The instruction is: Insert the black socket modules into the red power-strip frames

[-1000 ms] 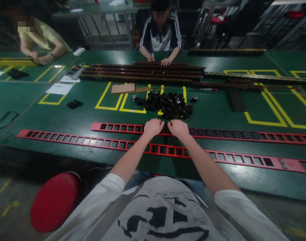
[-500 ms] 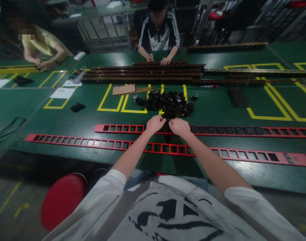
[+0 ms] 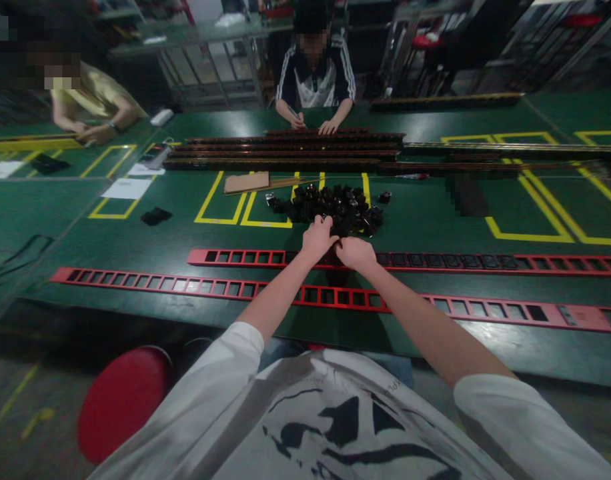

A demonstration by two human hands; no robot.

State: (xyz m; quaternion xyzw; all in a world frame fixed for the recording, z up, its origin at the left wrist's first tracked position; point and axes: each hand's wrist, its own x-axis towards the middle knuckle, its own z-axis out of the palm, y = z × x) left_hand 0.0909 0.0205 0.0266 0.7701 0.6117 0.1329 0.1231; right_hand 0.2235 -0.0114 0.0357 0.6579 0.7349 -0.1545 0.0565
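Observation:
My left hand (image 3: 319, 237) reaches to the near edge of a pile of small black parts (image 3: 343, 203), fingers bent downward. Close beside it, my right hand (image 3: 354, 252) is closed, its fingertips near my left thumb; whatever it grips is too small to make out. Both hands are over the farther red slotted strip (image 3: 245, 257). Black pieces (image 3: 435, 261) fill a run of its slots to the right of my hands. Nearer to me lies a second red strip (image 3: 220, 288) with open slots, passing under my forearms.
Long dark strips (image 3: 285, 153) lie stacked beyond the pile, beside a cardboard piece (image 3: 246, 182). A person (image 3: 315, 73) sits across the table, another (image 3: 93, 100) at the far left. White paper (image 3: 126, 187) lies left; a red stool (image 3: 123, 403) stands below.
My left hand has moved forward and slightly right, up to the pile and closer to my right hand. My right hand has barely moved. The view has shifted slightly.

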